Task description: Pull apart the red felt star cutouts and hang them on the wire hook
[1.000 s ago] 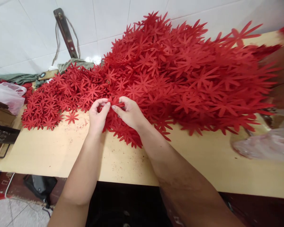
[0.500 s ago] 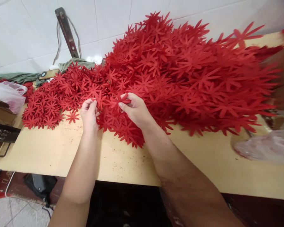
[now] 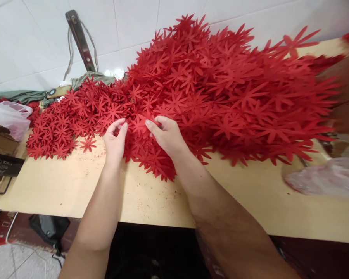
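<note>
Plywood bench [image 3: 75, 186] lies nearest. Just beyond, left hand [image 3: 114, 141] has its fingers slightly apart; right hand [image 3: 165, 135] pinches a red star-shaped foam cutout [image 3: 142, 123] at the big red heap's [image 3: 221, 89] near edge.

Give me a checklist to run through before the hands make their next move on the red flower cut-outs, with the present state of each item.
1. Right hand grips a red flower cut-out from the big pile: ok, fingers pinch it.
2. Left hand free to help: ok, fingers open beside the cut-out.
3. Only one layer pinched: cannot tell, the pieces overlap.
4. Bare tabletop in front of the hands: ok.
5. Sorted small flowers lie apart on the left: ok.
6. Plastic bag out of the way: ok, far right.
</note>
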The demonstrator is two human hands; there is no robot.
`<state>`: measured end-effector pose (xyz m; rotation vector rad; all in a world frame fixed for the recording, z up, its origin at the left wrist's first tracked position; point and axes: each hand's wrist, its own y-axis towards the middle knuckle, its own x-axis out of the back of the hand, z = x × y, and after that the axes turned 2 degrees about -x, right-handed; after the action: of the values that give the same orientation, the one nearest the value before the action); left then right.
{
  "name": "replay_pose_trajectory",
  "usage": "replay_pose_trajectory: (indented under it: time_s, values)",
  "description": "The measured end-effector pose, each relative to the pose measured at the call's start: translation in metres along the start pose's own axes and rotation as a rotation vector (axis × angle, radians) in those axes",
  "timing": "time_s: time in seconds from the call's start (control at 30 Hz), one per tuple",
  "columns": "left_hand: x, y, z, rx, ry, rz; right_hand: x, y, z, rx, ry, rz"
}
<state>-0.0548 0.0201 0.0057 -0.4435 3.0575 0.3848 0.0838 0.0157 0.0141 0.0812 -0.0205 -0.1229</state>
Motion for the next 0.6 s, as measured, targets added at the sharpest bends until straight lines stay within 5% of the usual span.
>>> replay_pose_trajectory:
  time_s: [0.13, 0.33, 0.6]
  values:
    - [-0.006, -0.009, -0.011, 0.026, -0.075, 0.122, 0.0, -0.003, 0.002, 0.109, -0.109, 0.071]
    - [-0.009, -0.012, -0.013, 0.109, -0.151, 0.147, -0.002, -0.004, 0.001, 0.112, -0.175, 0.245]
    - [0.002, 0.0, -0.013, 0.225, -0.299, -0.12, 0.002, -0.001, -0.006, 0.067, -0.026, 0.336]
